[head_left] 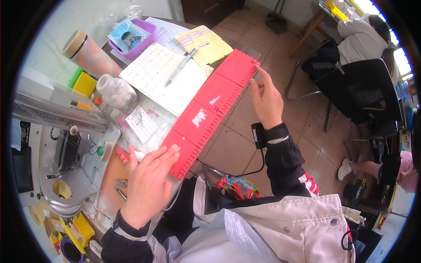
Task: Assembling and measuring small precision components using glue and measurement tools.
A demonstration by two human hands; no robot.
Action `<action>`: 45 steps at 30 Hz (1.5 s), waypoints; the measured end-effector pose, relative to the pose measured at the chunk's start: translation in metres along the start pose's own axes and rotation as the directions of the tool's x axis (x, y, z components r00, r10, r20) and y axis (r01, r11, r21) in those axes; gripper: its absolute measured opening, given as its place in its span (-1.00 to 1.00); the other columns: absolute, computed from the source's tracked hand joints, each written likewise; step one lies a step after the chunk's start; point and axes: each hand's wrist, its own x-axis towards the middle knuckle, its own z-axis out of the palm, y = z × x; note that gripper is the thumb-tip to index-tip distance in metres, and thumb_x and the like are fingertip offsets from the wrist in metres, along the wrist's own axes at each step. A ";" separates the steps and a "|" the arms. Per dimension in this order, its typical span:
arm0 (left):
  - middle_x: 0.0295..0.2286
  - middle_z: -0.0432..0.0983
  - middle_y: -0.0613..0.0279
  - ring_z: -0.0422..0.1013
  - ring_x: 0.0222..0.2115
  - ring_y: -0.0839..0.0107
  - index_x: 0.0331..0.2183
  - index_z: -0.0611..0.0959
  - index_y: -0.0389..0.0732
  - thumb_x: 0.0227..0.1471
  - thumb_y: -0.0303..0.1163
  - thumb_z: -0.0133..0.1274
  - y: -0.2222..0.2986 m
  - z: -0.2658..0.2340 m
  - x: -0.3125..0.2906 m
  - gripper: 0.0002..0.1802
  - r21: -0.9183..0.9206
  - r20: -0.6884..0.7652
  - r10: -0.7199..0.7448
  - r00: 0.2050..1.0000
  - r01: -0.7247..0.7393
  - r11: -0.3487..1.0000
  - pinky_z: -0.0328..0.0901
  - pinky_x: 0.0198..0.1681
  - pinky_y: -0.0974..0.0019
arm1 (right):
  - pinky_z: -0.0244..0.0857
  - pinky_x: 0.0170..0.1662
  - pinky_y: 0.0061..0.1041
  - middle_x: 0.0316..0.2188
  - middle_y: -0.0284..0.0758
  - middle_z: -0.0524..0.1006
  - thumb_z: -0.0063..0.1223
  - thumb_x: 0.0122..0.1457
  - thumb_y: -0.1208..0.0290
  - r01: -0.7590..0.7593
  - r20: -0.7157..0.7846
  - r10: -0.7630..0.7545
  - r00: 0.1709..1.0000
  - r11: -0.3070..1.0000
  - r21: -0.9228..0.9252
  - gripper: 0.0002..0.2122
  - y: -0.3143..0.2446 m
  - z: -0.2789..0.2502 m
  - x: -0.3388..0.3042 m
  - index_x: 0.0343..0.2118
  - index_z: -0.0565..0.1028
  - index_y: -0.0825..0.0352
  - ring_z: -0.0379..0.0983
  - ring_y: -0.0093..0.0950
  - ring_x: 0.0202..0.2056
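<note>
A long red strip with a toothed edge (193, 115) runs diagonally along the table's right-hand edge. It is marked into sections and has torn pale patches on top. My left hand (151, 186) lies on its near end, fingers stretched out and a ring on one finger. At those fingertips sits a small whitish piece (176, 148), too small to name. At the strip's far end, my right hand (268, 101) has its index finger reaching to the toothed edge, with the thumb apart and the other fingers partly bent. Neither hand grips anything visible.
Beside the strip lie an open notebook (151, 72) with a pen (181, 67) and yellow papers (206, 44). Behind stand a glass jar (117, 94), a tumbler (90, 52) and a purple basket (147, 40). A machine (66, 188) stands left; a seated person (362, 41) is far right.
</note>
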 end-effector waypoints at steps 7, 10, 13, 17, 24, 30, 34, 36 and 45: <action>0.02 0.54 0.27 0.36 0.09 0.29 -0.08 0.61 -0.19 -0.19 -0.64 0.04 -0.001 -0.001 -0.001 -0.48 -0.028 -0.012 -0.003 1.000 0.003 1.000 -0.17 0.27 -0.48 | 0.36 -0.38 -0.38 -0.49 -0.40 0.54 0.04 0.29 0.22 -0.017 -0.015 0.017 1.000 1.000 0.007 -0.59 0.001 -0.005 0.006 0.19 0.38 0.05 0.51 -0.37 -0.46; 0.03 0.53 0.28 0.36 0.09 0.29 -0.08 0.61 -0.20 -0.19 -0.64 0.03 -0.002 0.002 -0.001 -0.49 -0.022 -0.033 0.009 0.999 -0.010 1.000 -0.15 0.26 -0.49 | 0.36 -0.37 -0.37 -0.48 -0.41 0.55 0.02 0.29 0.21 -0.020 -0.039 0.020 0.999 1.000 -0.003 -0.61 0.005 -0.007 0.011 0.17 0.40 0.07 0.51 -0.36 -0.45; 0.03 0.53 0.29 0.37 0.08 0.29 -0.07 0.61 -0.20 -0.18 -0.63 0.03 -0.004 0.008 0.000 -0.48 -0.076 -0.056 0.018 0.998 -0.023 0.997 -0.13 0.25 -0.49 | 0.35 -0.38 -0.40 -0.49 -0.39 0.53 0.02 0.30 0.23 -0.022 -0.011 0.021 1.000 0.996 -0.090 -0.61 0.002 -0.015 0.016 0.18 0.41 0.11 0.50 -0.42 -0.46; 0.03 0.53 0.30 0.37 0.08 0.29 -0.06 0.61 -0.20 -0.18 -0.62 0.03 -0.005 0.011 -0.002 -0.48 -0.109 -0.070 -0.018 0.997 0.011 0.994 -0.11 0.25 -0.48 | 0.23 -0.37 -0.64 -0.46 -0.42 0.43 -0.07 0.35 0.39 0.212 -0.331 -0.125 0.935 0.946 0.243 -0.59 -0.031 -0.046 0.013 0.24 0.33 0.30 0.32 -0.67 -0.47; -0.19 0.59 0.30 0.46 -0.01 0.36 -0.11 0.58 -0.20 -0.04 -0.50 0.03 -0.003 0.026 -0.004 -0.63 0.000 -0.257 0.018 0.966 -0.018 1.000 -0.08 0.25 -0.44 | 0.10 -0.48 -0.71 -0.37 -0.40 0.47 -0.02 0.27 0.57 0.468 -0.210 -0.425 0.880 0.705 0.533 -0.64 -0.120 -0.065 -0.073 0.13 0.43 0.37 0.23 -0.72 -0.54; -0.20 0.57 0.27 0.44 -0.02 0.39 -0.31 0.65 -0.17 0.04 -0.37 -0.04 0.013 0.036 -0.004 -0.79 0.131 -0.176 -0.056 0.983 0.080 0.988 -0.08 0.28 -0.42 | 0.32 -0.22 -0.46 -0.30 -0.22 0.55 0.08 0.21 0.52 0.438 0.171 -0.461 0.871 0.885 0.157 -0.78 -0.132 -0.037 -0.101 -0.08 0.59 0.32 0.45 -0.35 -0.27; -0.05 0.55 0.08 0.32 0.12 0.26 -0.22 0.67 -0.19 0.05 -0.32 -0.04 0.019 0.043 -0.026 -0.70 0.393 -0.380 0.017 0.925 0.145 0.908 -0.12 0.30 -0.43 | 0.27 0.06 -0.22 -0.15 -0.16 0.57 0.06 0.23 0.48 0.621 0.343 -0.589 0.732 0.784 0.022 -0.78 -0.112 -0.026 -0.093 -0.08 0.57 0.34 0.44 -0.16 -0.05; 0.00 0.52 0.07 0.27 0.17 0.25 -0.18 0.67 -0.19 0.05 -0.31 -0.04 0.023 0.050 -0.042 -0.67 0.364 -0.467 0.031 0.884 0.160 0.917 -0.12 0.30 -0.43 | 0.27 0.07 -0.22 -0.14 -0.15 0.57 0.06 0.23 0.49 0.652 0.291 -0.630 0.720 0.757 0.025 -0.78 -0.111 -0.027 -0.094 -0.07 0.57 0.34 0.44 -0.16 -0.04; -0.53 0.54 0.22 0.47 -0.40 0.18 -0.40 0.67 -0.18 -0.07 -0.41 0.21 -0.026 0.007 -0.229 -0.89 -0.329 -0.459 -0.462 0.759 0.338 0.882 0.29 -0.14 0.13 | 0.32 0.01 -0.32 -0.15 -0.14 0.56 0.09 0.18 0.61 0.585 0.300 -0.668 0.681 0.743 0.325 -0.75 -0.178 -0.029 -0.131 -0.07 0.58 0.37 0.49 -0.20 -0.10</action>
